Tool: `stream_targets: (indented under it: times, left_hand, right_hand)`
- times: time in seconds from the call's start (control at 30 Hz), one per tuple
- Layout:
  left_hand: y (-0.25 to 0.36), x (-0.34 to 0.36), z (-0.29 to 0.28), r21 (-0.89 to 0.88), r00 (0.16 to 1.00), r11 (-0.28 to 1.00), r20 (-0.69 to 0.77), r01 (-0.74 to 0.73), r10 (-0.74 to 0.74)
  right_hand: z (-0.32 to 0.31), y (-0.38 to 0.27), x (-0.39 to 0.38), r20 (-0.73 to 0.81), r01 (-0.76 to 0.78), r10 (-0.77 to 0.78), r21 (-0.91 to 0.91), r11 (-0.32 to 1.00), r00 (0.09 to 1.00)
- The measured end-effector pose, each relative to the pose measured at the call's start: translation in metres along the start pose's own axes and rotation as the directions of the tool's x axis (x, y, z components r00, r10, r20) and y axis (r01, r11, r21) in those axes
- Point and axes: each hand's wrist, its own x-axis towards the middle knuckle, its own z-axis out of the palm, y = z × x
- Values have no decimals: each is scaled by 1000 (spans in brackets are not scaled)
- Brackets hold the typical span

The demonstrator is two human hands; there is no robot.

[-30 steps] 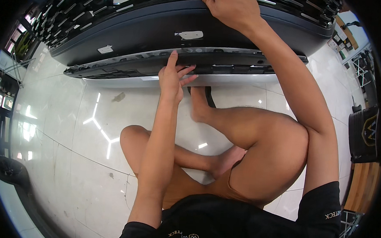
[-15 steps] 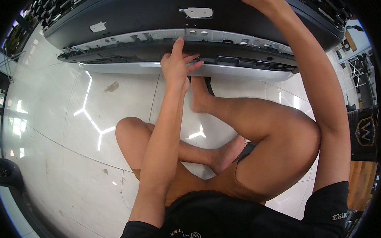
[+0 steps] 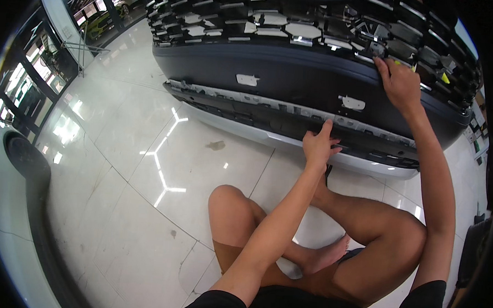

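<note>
A car's dark front bumper (image 3: 294, 79) stands in front of me, with a chrome-flecked honeycomb grille (image 3: 296, 30) above it. My left hand (image 3: 318, 149) is at the lower trim (image 3: 248, 116), right of the middle. Its index finger points up to the pale perforated strip (image 3: 270, 104), and the other fingers are spread. Higher up, my right hand (image 3: 402, 86) is closed over the grille's bottom edge, thumb to the left; its fingertips are partly hidden in the grille openings. Two pale cut-outs, one on the left (image 3: 247, 80) and one on the right (image 3: 352, 103), show in the bumper face.
I sit on a glossy tiled floor (image 3: 121, 132), my legs (image 3: 375, 231) bent before me. A pale car body with a dark wheel arch (image 3: 29, 155) is at the left edge. A metal stand (image 3: 83, 50) is farther back. A silver lip (image 3: 280, 143) runs under the bumper.
My view has swung up and left, bringing the grille and my whole right hand into the picture. The left hand stays at about the same spot on the lower trim.
</note>
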Motion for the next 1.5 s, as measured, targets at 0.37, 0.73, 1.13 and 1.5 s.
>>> stream_targets:
  times: [0.37,0.73,1.13,1.5]
  left_hand:
    - [-7,2,4,-21,1000,1000,-19,15,-16]
    - [-32,30,1,5,999,1000,32,-12,12]
    - [-19,14,9,49,1000,999,23,-3,2]
    - [-19,21,4,90,999,996,35,9,-12]
  right_hand:
    - [7,8,-6,-73,53,-49,55,997,996]
    - [22,22,-6,-44,70,-68,49,996,997]
    - [23,21,-9,-3,28,-28,74,997,1000]
    - [23,19,-8,62,-37,28,147,989,998]
